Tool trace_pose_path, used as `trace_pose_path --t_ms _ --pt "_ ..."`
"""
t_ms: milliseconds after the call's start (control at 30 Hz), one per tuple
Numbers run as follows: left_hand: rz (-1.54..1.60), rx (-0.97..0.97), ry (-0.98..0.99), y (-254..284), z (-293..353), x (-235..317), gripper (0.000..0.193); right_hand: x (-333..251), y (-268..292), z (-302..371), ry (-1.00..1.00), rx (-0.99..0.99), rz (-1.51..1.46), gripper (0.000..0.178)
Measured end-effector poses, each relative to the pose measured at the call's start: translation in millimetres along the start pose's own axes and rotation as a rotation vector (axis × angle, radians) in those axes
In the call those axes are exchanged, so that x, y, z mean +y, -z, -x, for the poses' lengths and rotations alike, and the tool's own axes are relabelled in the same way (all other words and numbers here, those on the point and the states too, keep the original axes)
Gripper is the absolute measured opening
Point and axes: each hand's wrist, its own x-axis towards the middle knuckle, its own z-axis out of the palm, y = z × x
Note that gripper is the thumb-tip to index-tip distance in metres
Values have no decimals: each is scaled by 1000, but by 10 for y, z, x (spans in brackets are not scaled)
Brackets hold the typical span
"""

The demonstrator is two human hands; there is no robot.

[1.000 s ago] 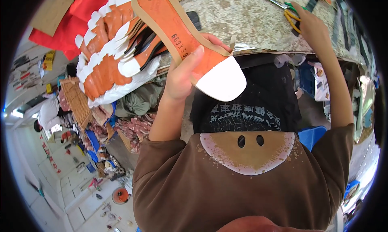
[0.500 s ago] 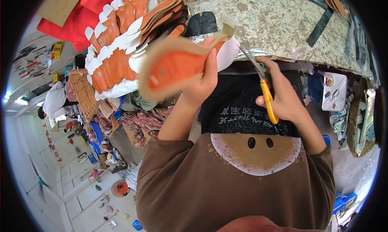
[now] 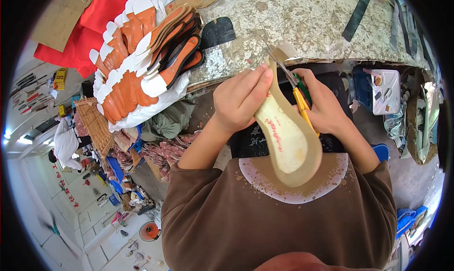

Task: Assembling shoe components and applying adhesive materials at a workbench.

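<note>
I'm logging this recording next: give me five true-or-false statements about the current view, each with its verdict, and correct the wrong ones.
1. The left hand holds an insole. True.
2. The right hand is empty. False: it holds scissors.
3. The insole's pale face is turned toward the camera. True.
4. Both scissor handles are red. False: there is a yellow handle and a green handle.
5. A pile of orange-and-white insoles lies to the left of both hands. True.

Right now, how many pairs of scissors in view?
1: the scissors in the right hand, blades beside the sole. Others may be hidden.
</note>
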Motion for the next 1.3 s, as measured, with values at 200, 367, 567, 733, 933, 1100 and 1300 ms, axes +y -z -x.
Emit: trace_pose_path --t_ms 200,367,567,733,933,1100,1300 --pt "367 -10 156 179 65 -103 30 237 249 113 11 -265 -285 85" --pt "706 85 468 249 135 -62 17 236 644 99 -18 -219 -292 82" --pt "1160 390 1041 136 91 138 21 143 1184 -436 355 433 605 38" --pt "1182 382 1092 8 176 93 44 -115 755 -471 568 364 139 24" --pt "1195 410 1036 7 -18 149 22 -453 417 -371 436 -169 -186 31" --pt "857 412 1016 -51 25 215 17 -362 129 -327 415 17 128 21" --pt "978 188 1080 -216 243 154 14 6 1 -348 220 -262 -391 36"
